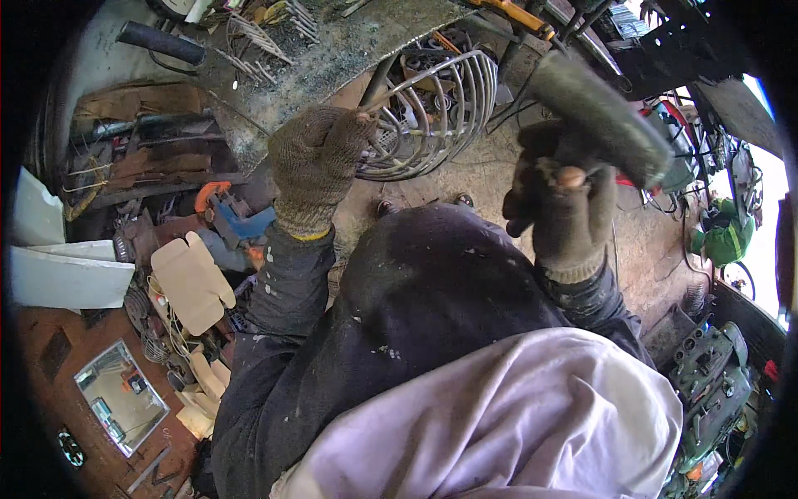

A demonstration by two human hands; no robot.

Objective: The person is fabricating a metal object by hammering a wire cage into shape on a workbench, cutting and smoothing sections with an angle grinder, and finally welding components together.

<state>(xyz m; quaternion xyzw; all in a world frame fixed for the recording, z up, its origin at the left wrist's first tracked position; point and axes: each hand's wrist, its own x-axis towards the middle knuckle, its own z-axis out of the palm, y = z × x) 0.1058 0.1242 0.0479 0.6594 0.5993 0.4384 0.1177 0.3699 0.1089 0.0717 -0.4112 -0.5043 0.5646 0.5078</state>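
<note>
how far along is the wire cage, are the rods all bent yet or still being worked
Looks well along: the wire cage already has many curved rods shaped into a rounded frame. In hand: the left hand grips a thin rod at the cage's edge, and the right hand holds a dark tool handle raised beside it. Loose straight rods lie on the metal workbench, so some may remain.

A flattened cardboard package (193,283) lies on the left side, near the person's left sleeve; it is pale beige, with rounded flaps cut at its edges. More beige cardboard pieces (204,391) of the same kind lie nearer, just below it. There are no labels, signs or screens that can be told clearly.
</note>
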